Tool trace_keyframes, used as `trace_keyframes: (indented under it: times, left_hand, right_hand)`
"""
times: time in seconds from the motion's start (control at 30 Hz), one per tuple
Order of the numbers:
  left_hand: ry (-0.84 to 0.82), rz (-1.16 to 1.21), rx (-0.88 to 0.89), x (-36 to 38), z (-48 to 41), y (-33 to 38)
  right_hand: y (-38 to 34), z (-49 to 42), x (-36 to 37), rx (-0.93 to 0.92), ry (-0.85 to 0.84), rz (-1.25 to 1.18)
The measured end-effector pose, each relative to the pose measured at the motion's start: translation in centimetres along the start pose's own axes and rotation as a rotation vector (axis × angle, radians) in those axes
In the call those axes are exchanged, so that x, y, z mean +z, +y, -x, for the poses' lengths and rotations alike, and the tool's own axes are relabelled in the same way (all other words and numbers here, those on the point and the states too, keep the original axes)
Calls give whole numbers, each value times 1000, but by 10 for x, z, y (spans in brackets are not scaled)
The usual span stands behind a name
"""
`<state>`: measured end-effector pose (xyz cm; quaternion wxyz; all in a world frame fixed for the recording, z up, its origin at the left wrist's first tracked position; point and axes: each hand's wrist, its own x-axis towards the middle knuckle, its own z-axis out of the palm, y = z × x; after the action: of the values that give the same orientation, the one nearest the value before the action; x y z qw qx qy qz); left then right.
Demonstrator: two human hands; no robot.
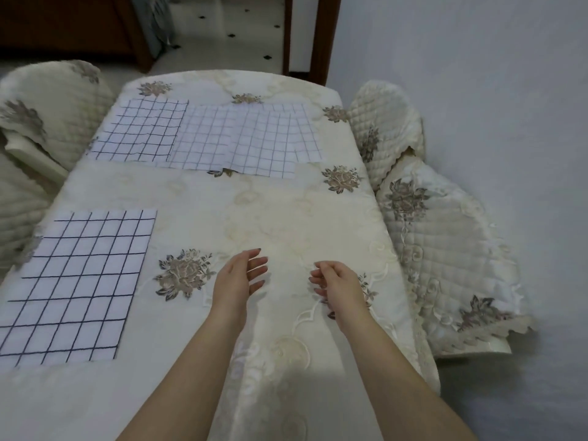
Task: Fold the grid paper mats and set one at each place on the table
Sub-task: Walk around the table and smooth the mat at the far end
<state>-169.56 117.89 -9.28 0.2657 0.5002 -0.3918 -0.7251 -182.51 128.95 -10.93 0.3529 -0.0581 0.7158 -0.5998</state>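
A folded grid paper mat [78, 283] lies flat at the near left of the table [270, 211], which wears a cream embroidered cloth. Another folded mat [141, 130] lies at the far left. Beside it at the far middle, overlapping unfolded grid sheets [251, 141] are spread out. My left hand [238, 278] and my right hand [337, 284] hover above the cloth at the near middle, palms facing each other. Their fingers are apart and loosely curled, and neither holds anything. Both are well away from every mat.
Chairs with quilted cream covers stand on the right [445, 237] and the far left [41, 103] of the table. A grey wall runs along the right. A brown door frame [321, 36] and tiled floor lie beyond the far edge.
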Motion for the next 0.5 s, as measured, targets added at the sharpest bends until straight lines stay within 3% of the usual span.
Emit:
trace_keyframes:
  times: [0.27,0.5]
  left_hand:
    - [187,25,108,30,-12,8]
    - [205,-315,308,57,-54,39]
  right_hand:
    - [-40,-60,-9,-55,-233,187]
    - [-71,-124,9,-132,-330,262]
